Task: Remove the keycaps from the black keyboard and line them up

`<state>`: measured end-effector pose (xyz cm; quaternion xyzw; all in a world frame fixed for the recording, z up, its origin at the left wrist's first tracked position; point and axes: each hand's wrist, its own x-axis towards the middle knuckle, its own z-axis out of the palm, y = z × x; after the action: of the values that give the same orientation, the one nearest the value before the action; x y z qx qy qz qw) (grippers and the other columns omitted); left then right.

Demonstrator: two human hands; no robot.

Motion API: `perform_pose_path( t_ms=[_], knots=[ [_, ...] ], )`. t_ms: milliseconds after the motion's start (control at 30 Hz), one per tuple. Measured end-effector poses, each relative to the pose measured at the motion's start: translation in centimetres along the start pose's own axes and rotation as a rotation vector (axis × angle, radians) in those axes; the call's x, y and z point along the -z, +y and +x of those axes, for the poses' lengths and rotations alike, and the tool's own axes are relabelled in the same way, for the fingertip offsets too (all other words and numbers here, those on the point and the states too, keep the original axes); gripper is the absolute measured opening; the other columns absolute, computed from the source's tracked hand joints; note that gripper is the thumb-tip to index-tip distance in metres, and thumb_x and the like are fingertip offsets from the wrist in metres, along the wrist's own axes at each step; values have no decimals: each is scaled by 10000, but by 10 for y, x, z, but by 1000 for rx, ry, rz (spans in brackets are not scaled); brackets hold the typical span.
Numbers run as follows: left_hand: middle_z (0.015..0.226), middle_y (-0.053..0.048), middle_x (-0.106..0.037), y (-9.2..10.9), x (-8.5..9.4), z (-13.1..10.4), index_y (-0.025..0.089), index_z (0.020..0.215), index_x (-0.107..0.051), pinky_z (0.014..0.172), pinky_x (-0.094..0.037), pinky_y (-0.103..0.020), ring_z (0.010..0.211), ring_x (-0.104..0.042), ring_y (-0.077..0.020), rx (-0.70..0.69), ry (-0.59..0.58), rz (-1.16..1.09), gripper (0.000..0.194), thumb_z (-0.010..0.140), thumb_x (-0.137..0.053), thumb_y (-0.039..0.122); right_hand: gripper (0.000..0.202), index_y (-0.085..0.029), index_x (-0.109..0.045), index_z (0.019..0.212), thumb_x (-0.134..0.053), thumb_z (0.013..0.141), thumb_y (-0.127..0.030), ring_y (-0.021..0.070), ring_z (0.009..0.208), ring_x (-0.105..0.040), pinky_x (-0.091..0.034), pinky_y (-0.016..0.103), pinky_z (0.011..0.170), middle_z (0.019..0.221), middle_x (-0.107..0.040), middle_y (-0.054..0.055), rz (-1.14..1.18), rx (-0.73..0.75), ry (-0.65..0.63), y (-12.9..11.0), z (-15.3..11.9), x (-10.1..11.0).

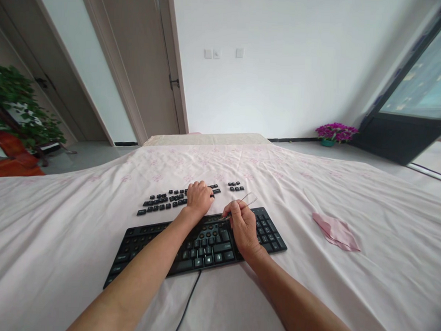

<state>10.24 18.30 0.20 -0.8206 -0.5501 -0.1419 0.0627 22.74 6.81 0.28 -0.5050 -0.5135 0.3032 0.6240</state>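
A black keyboard [221,246] lies on the pink cloth, and its upper rows show bare switch stems where keycaps are off. My left hand [199,198] is behind the keyboard's back edge, over the rows of loose keycaps. Its fingers are curled, with a small black keycap [212,196] at the thumb side. My right hand [243,226] rests over the right part of the keyboard, closed on a thin wire keycap puller [250,199]. Wire loops stick out past the knuckles, while the other end points left above the bare stems. My left forearm hides part of the keyboard.
Loose black keycaps [161,207] lie in rows behind the keyboard, with a smaller group [236,188] to the right. A folded pink cloth [337,232] lies on the right. The keyboard cable [188,302] runs toward me. Pink flowers [336,131] stand on the floor.
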Motion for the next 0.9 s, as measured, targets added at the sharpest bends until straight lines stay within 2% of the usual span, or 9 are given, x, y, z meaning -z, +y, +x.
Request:
perform_pose_path(
  t_ms=[433,600,733,900],
  knots=[
    [988,-81,-649,3,6,-1,277,942,-750,878,-366,-386,993,-528,-262,-17,-8,10,228,773,-650,391,434,-185,-581,680,-430,942,-496,124,540,-479,-347,249,508,633,-585,12,-17,4,6,1,0,1],
    [967,-75,-661,3,16,-5,282,935,-752,876,-381,-388,987,-544,-266,7,3,1,219,767,-663,390,462,-184,-573,695,-407,939,-539,123,530,-458,-343,248,492,662,-594,28,20,-2,-10,-2,0,2],
    [956,-52,-675,0,33,-23,289,916,-752,870,-399,-369,970,-557,-247,11,51,-86,175,797,-647,365,459,-177,-589,692,-425,939,-527,103,490,-400,-326,244,488,605,-549,2,32,9,-89,-8,4,6],
    [945,-11,-686,-3,49,-72,275,924,-742,869,-422,-306,920,-577,-184,-60,48,-346,149,841,-624,311,466,-173,-599,688,-428,940,-526,95,485,-392,-311,246,489,617,-561,0,24,13,-209,-13,5,15]
  ],
)
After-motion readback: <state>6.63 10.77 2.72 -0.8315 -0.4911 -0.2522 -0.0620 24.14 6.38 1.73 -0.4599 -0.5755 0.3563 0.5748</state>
